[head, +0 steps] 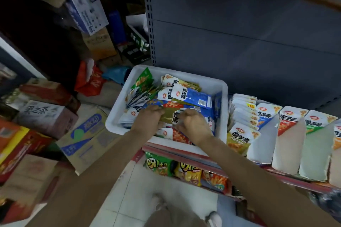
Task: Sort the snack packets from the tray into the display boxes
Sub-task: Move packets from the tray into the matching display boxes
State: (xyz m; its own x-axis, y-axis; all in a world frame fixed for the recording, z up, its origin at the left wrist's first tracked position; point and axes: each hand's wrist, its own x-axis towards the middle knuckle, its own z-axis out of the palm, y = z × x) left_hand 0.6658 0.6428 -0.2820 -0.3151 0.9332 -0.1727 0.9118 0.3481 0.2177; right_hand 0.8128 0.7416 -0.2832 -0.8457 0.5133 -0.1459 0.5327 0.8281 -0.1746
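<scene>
A white tray on the shelf holds several snack packets in blue, green, olive and red. Both my hands are inside it. My left hand and my right hand have their fingers curled on an olive-green packet that lies between them on top of the pile. A blue packet lies just behind it. To the right of the tray stand white display boxes side by side, with packets upright in them: an olive row, then blue, red and green ones.
The grey shelf back panel rises behind the tray. A lower shelf holds chip bags. Cardboard cartons are stacked on the floor to the left. My shoes stand on pale floor tiles.
</scene>
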